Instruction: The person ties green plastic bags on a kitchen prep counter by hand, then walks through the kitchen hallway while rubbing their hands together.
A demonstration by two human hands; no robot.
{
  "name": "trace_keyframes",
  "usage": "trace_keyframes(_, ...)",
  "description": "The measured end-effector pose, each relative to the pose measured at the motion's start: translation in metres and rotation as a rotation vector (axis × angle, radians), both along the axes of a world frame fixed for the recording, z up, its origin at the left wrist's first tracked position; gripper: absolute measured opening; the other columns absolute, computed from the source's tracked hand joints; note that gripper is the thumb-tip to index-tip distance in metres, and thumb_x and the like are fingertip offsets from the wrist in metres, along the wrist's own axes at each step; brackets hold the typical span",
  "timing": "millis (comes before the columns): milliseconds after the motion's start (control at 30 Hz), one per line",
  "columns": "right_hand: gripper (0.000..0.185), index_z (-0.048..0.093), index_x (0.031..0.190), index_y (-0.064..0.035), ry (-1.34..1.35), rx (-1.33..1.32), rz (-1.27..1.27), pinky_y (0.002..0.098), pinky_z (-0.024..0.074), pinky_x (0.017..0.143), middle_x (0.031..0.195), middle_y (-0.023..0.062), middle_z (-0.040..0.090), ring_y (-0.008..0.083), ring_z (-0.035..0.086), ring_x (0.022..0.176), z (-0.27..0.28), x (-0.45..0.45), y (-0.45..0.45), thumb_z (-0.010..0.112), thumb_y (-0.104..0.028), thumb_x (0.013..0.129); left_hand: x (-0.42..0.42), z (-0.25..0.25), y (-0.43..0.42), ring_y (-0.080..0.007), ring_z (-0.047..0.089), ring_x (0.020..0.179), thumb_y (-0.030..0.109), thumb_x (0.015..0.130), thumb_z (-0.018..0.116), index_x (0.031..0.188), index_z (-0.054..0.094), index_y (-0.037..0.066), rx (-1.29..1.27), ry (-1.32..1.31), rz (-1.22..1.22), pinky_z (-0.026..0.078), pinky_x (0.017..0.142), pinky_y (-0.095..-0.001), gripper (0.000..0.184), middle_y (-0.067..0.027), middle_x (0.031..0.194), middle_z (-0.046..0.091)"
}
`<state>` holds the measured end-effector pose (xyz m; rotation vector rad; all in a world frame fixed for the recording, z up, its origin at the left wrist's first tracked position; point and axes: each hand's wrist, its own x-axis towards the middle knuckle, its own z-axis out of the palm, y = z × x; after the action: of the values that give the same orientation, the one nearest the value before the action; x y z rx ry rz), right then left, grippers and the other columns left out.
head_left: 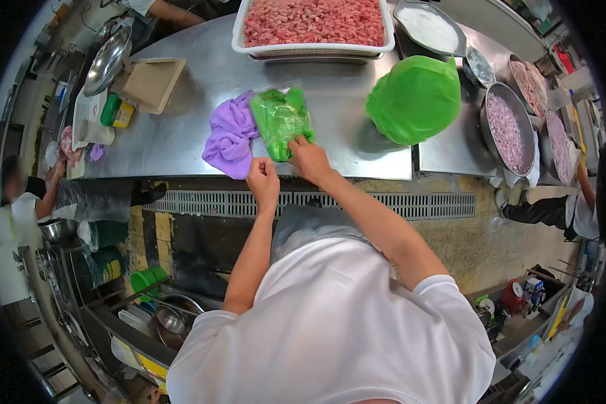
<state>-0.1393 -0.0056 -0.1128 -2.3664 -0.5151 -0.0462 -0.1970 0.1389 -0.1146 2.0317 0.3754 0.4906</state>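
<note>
My right hand (310, 160) has its fingers closed at the lower right corner of a stack of green plastic bags (276, 121), which lies in a clear plastic wrapper on the steel table. My left hand (263, 178) is just below, over the table's front edge, fingers pinched together; whatever is between them is too small to make out. Beside the bags, to the left, lies a crumpled purple cloth (230, 138). To the right stands a rounded bundle in green plastic (416, 101), its contents hidden.
A white crate (239, 37) of diced meat stands at the back. Bowls of chopped pink pieces (508, 131) and a pan of white powder (427, 28) are at right. A cardboard piece (156, 84) lies left. Co-workers' arms (52, 192) show at the edges.
</note>
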Motion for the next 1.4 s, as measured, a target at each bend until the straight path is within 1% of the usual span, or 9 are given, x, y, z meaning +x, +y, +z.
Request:
trace_keyframes(367,0.012,0.065,0.087,0.0011,0.134,0.293,0.032,0.0443,0.0481,0.066,0.08,0.0213,0.065,0.0381,0.063,0.074,-0.002,0.026,-0.004,0.064,-0.011,0.083,0.003,-0.009,-0.008,-0.0199,0.062,0.064,0.007,0.089,0.061,0.092,0.062,-0.002,-0.12,0.124,-0.24,0.05,0.063,-0.0356,0.01,-0.0105,0.073,0.066)
trace_keyframes(500,0.016,0.063,0.089,0.0036,0.238,0.306,0.051,0.041,0.0469,0.064,0.077,0.0216,0.063,0.0325,0.06,0.067,0.021,0.025,-0.012,0.064,-0.012,0.086,0.016,-0.022,-0.014,-0.0449,0.065,0.076,0.012,0.092,0.053,0.096,0.063,-0.002,0.051,0.151,-0.359,0.05,0.071,-0.0497,0.018,-0.0243,0.083,0.068)
trace_keyframes(733,0.023,0.066,0.093,-0.0034,0.775,0.619,0.075,0.0318,0.0462,0.067,0.078,-0.0009,0.061,0.0118,0.054,0.073,0.094,0.005,-0.071,0.059,-0.025,0.094,0.037,0.009,-0.03,-0.0493,0.062,0.092,0.025,0.091,0.057,0.102,0.066,0.0,0.262,0.444,-0.306,0.048,0.078,-0.0559,0.029,-0.0283,0.094,0.067)
trace_keyframes(867,0.023,0.064,0.093,-0.0017,0.764,1.061,-0.255,0.0293,0.0443,0.058,0.075,0.0011,0.06,0.012,0.054,0.063,0.128,-0.006,-0.113,0.058,-0.024,0.094,0.041,-0.037,-0.011,-0.0405,0.068,0.083,0.023,0.091,0.061,0.109,0.066,0.003,0.497,-0.231,-0.421,0.054,0.071,-0.0469,0.028,-0.0222,0.1,0.07)
trace_keyframes(967,0.021,0.062,0.091,-0.0027,0.976,1.366,-0.094,0.029,0.0405,0.048,0.071,0.0037,0.057,0.0132,0.052,0.055,0.124,-0.011,-0.159,0.058,-0.023,0.093,0.049,-0.037,-0.01,-0.027,0.07,0.079,0.015,0.091,0.059,0.115,0.065,0.003,-1.046,0.227,-0.356,0.055,0.062,-0.0369,0.027,-0.0148,0.096,0.071)
trace_keyframes(1000,0.017,0.06,0.091,-0.0047,0.983,1.401,-0.133,0.0286,0.0362,0.043,0.068,0.0049,0.054,0.0141,0.048,0.051,0.119,-0.015,-0.166,0.058,-0.022,0.093,0.043,-0.023,-0.012,-0.0171,0.067,0.071,0.013,0.093,0.058,0.118,0.064,0.002,-0.625,0.191,-0.432,0.053,0.057,-0.0304,0.028,-0.0094,0.088,0.069)
trace_keyframes(1100,0.017,0.059,0.088,-0.0048,1.024,1.434,-0.217,0.0285,0.0359,0.042,0.069,0.0046,0.054,0.0132,0.048,0.051,0.106,-0.029,-0.189,0.057,-0.021,0.093,0.03,0.034,-0.016,-0.0145,0.062,0.061,0.015,0.096,0.057,0.118,0.063,0.001,-0.13,0.439,-0.375,0.053,0.056,-0.0306,0.027,-0.0089,0.08,0.068)
trace_keyframes(1267,0.014,0.058,0.091,-0.006,1.007,1.402,-0.356,0.0274,0.0359,0.041,0.069,0.0025,0.051,0.0126,0.047,0.05,0.12,-0.051,-0.207,0.06,-0.02,0.091,0.039,0.065,-0.005,-0.0115,0.058,0.059,0.019,0.092,0.063,0.11,0.065,-0.001,0.144,0.247,-0.151,0.046,0.054,-0.0265,0.026,-0.0058,0.071,0.063)
trace_keyframes(1400,0.017,0.06,0.092,-0.0051,1.072,1.372,-0.35,0.0279,0.0367,0.041,0.071,0.003,0.054,0.0122,0.049,0.054,0.125,-0.053,-0.211,0.061,-0.022,0.091,0.049,0.107,-0.065,-0.017,0.063,0.077,0.017,0.089,0.069,0.114,0.064,-0.001,0.149,-0.127,-0.554,0.051,0.072,-0.0313,0.031,-0.011,0.087,0.069)
